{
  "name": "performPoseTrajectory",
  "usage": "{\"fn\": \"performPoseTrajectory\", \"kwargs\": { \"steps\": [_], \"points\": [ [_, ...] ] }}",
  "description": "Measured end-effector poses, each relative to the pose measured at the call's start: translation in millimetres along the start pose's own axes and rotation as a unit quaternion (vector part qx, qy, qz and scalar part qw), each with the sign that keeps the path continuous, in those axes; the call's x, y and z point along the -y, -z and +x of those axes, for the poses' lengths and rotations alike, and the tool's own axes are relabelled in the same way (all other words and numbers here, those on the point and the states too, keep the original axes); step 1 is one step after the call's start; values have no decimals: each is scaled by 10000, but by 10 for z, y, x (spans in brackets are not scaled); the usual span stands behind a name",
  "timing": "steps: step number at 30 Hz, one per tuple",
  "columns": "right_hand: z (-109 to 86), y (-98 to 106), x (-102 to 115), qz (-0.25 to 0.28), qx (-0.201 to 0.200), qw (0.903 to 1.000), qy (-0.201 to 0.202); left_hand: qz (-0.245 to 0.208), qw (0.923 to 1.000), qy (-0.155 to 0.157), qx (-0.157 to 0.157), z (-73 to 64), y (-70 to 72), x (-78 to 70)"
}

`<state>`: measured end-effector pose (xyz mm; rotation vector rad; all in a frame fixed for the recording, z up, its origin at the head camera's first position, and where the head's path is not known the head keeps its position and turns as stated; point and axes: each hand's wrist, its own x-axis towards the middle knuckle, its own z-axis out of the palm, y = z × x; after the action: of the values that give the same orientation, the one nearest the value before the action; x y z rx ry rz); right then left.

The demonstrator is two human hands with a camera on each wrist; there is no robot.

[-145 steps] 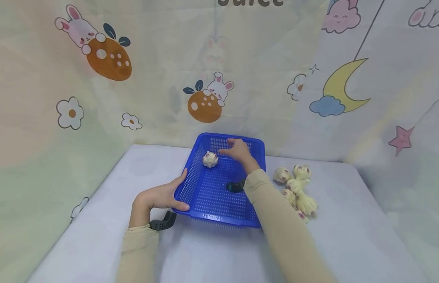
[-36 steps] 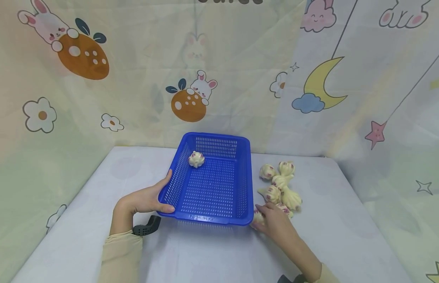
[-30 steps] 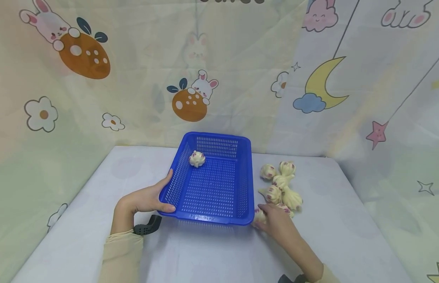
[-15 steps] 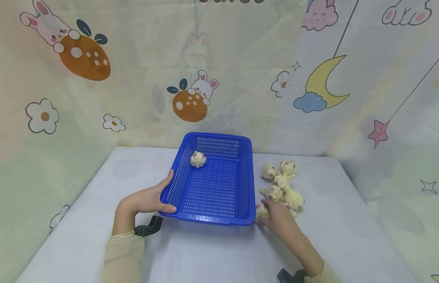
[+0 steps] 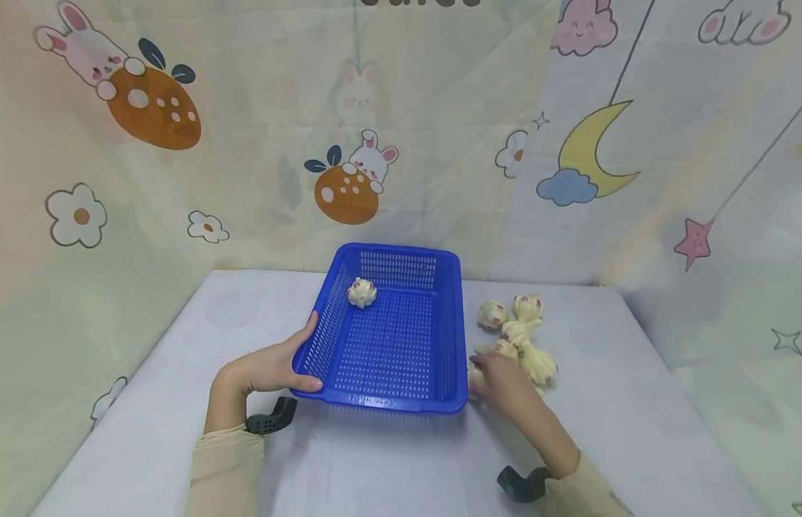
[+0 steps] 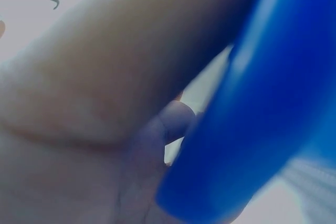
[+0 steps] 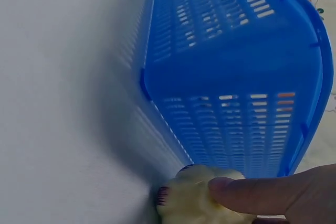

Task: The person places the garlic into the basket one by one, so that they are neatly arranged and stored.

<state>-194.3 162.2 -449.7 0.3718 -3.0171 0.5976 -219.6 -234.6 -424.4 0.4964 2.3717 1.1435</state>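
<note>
My left hand (image 5: pixel 271 366) grips the front left corner of a blue plastic basket (image 5: pixel 381 401), with its thumb on the rim. The left wrist view shows the basket's rim (image 6: pixel 210 171) up close against this hand. One garlic bulb (image 5: pixel 362 293) lies inside, towards the back left. Just outside the basket's front right corner, my right hand (image 5: pixel 507 384) holds another garlic bulb (image 7: pixel 191 198), whose purple-streaked skin shows in the right wrist view. The thumb (image 7: pixel 257 195) presses on its side; the other fingers are mostly hidden there.
Several more garlic bulbs (image 5: pixel 536 365) lie in a cluster right of the basket, the nearest partly behind my right hand. Under everything is a white-covered table (image 5: pixel 375 467). A printed curtain (image 5: pixel 452 165) hangs along its back edge.
From above the basket's inside, my right hand has moved out to the bulbs on the right and taken hold of one. Lately it has shifted slightly farther back. My left hand keeps its grip.
</note>
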Motion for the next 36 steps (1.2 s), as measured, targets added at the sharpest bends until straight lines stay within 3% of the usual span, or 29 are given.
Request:
{"fn": "performPoseTrajectory", "kwargs": {
  "steps": [5,11,26,36],
  "points": [
    [82,11,-62,312,-14,9994,-116,101,9999,-59,-41,-21,-7,-2],
    [122,36,-107,349,-70,9994,32,179,9998,24,-86,-4,-7,18],
    [255,158,-91,275,579,9974,-321,205,9997,121,-45,-21,-17,-13],
    [216,140,-195,517,598,9967,-163,255,9996,68,-94,-4,-47,11]
  ]
}}
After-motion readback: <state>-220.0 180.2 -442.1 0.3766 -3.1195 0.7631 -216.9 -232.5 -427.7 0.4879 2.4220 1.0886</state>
